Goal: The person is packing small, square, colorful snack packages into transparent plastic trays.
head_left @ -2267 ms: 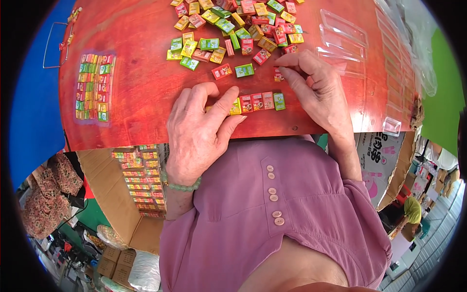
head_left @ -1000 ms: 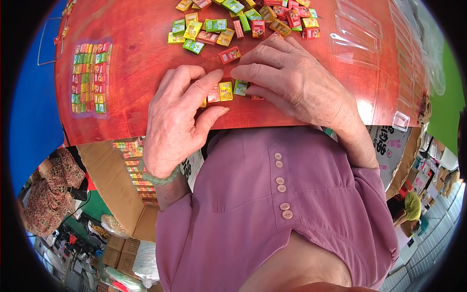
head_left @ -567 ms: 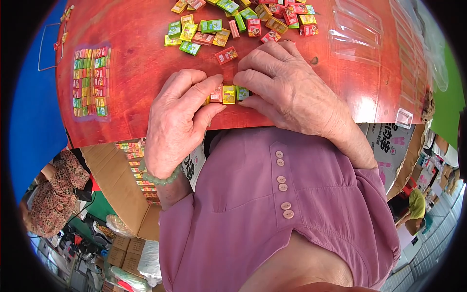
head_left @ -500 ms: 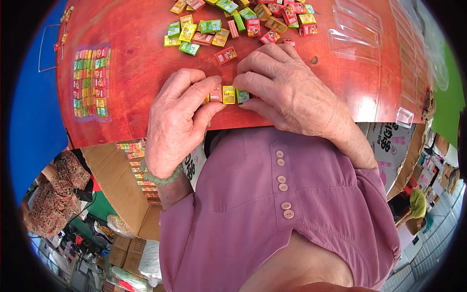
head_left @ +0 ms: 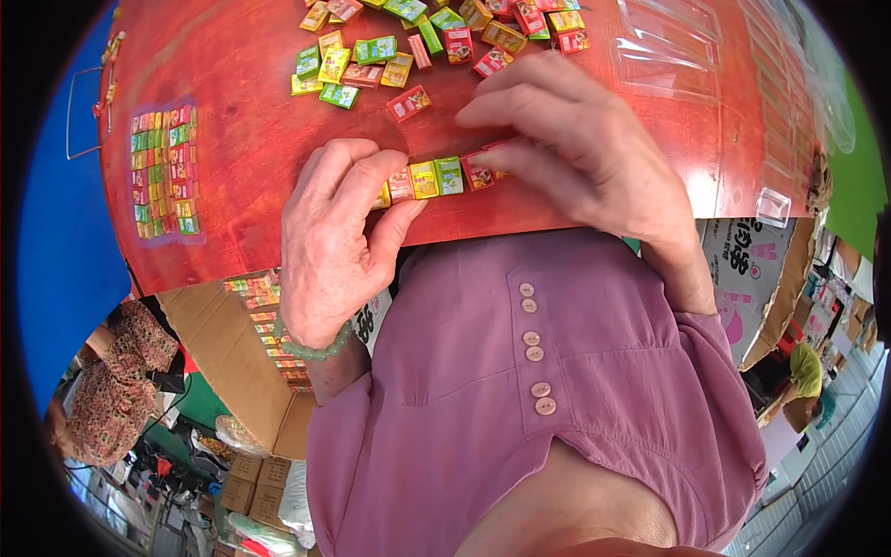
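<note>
A short row of small candy-coloured boxes lies near the table's front edge. My left hand (head_left: pixel 339 237) is closed at its left end, thumb and forefinger pinching a pink box (head_left: pixel 400 185), with part of a yellow one showing under the fingers. To the right of these sit a yellow box (head_left: pixel 424 180) and a green box (head_left: pixel 449 174). After a slight gap comes a red box (head_left: pixel 479 174). My right hand (head_left: pixel 594 153), blurred by motion, hovers above the right end with fingers apart; it hides the boxes there.
A loose pile of small boxes (head_left: pixel 376 49) covers the far middle, with a single red box (head_left: pixel 408 103) nearer me. At left lies a packed block of boxes (head_left: pixel 165 172). Clear plastic trays (head_left: pixel 668 46) are at far right. An open carton (head_left: pixel 218 339) stands below the table edge.
My right hand has loosened from the row and moved right, uncovering the green and red boxes. My left hand keeps its pinch. The view has shifted slightly.
</note>
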Demonstrator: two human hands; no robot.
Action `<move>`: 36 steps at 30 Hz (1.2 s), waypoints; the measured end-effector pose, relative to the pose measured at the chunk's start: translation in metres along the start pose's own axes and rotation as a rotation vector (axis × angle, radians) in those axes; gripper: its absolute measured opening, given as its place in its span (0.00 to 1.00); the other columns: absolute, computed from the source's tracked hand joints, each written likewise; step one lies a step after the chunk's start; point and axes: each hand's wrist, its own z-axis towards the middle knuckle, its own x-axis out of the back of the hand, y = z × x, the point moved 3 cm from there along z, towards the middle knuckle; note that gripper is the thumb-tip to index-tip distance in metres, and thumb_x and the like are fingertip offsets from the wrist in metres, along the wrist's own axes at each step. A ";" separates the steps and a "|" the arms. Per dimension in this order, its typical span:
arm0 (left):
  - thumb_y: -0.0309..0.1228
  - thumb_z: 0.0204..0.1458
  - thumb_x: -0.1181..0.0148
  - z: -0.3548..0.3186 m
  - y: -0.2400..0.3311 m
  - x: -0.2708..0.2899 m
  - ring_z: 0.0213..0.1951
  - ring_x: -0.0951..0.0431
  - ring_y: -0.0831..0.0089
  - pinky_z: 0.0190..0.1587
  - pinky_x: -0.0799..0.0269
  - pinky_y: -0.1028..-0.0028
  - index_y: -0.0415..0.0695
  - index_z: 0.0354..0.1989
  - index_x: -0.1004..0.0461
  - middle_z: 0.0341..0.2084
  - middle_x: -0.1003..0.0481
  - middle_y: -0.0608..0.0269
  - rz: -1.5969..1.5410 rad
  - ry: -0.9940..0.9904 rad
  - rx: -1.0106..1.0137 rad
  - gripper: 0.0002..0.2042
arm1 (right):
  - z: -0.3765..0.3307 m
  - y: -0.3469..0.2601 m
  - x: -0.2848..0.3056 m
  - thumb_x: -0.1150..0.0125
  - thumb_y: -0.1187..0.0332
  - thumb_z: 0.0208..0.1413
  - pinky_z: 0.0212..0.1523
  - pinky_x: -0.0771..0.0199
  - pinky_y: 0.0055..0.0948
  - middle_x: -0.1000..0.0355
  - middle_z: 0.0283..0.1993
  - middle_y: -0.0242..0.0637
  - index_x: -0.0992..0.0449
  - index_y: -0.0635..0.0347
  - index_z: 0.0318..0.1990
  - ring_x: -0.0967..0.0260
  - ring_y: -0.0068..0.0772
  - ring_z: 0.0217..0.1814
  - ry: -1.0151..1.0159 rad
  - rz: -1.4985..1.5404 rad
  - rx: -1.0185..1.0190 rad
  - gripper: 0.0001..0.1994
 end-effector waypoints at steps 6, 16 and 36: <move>0.21 0.42 0.26 0.000 -0.002 -0.002 0.43 0.22 0.53 0.43 0.24 0.60 0.37 0.46 0.22 0.42 0.26 0.53 -0.032 0.010 0.036 0.20 | -0.027 0.010 0.028 0.33 0.78 0.57 0.51 0.24 0.31 0.24 0.51 0.43 0.20 0.66 0.50 0.24 0.38 0.51 0.138 -0.014 -0.104 0.13; 0.21 0.41 0.23 -0.003 0.001 -0.005 0.43 0.22 0.61 0.44 0.24 0.67 0.39 0.54 0.20 0.44 0.26 0.56 0.028 0.021 0.013 0.26 | -0.042 0.008 0.010 0.22 0.70 0.48 0.47 0.21 0.37 0.27 0.54 0.41 0.22 0.58 0.57 0.24 0.42 0.49 0.075 -0.101 -0.199 0.27; 0.22 0.44 0.24 -0.004 0.004 -0.002 0.42 0.21 0.65 0.43 0.23 0.69 0.39 0.56 0.20 0.45 0.25 0.56 -0.039 -0.007 0.006 0.26 | -0.028 0.001 -0.016 0.22 0.65 0.47 0.44 0.21 0.38 0.28 0.46 0.38 0.20 0.57 0.52 0.25 0.41 0.46 0.098 -0.231 -0.105 0.24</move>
